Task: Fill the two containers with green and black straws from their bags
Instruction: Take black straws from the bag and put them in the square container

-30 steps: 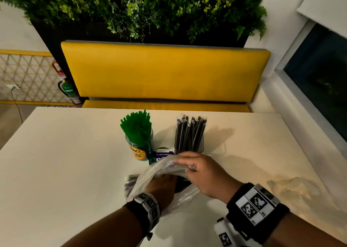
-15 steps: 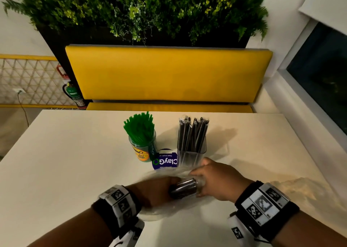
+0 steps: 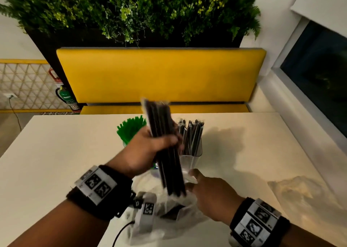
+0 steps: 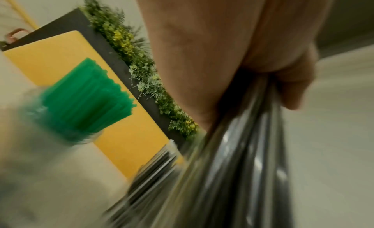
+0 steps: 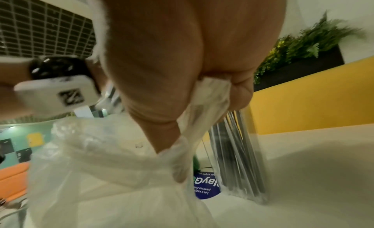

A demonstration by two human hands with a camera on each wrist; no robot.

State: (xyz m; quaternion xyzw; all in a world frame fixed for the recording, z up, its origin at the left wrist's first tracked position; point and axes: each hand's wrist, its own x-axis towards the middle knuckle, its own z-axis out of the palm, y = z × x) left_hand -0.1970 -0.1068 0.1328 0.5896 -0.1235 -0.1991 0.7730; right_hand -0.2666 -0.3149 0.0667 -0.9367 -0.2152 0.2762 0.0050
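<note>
Notably, the left hand (image 3: 148, 151) gripped a bundle of black straws (image 3: 165, 149) mid-length, held above the bag (image 3: 169, 216), near the clear container (image 3: 191, 158). The right hand (image 3: 212, 196) pinched the bag's film. Apparently wrapped, the straws looked light, slippery, liable to fan.

A pale cream bench (image 3: 56, 153) fills the foreground under warm, dim indoor light, with a yellow upholstered seat back (image 3: 161, 74) running along its far edge and a yellow seat cushion (image 3: 206, 108) just below it. Behind the seat back a dark planter (image 3: 48, 46) carries dense green foliage (image 3: 131, 10) flecked with small yellow-green blooms, set against a white wall (image 3: 277, 21). Off the bench's far left corner a lattice-patterned panel (image 3: 24, 85) with a yellow top rail stands behind a green fire extinguisher (image 3: 66, 96), while a dark window (image 3: 319, 68) in a white frame runs beyond the right edge.
</note>
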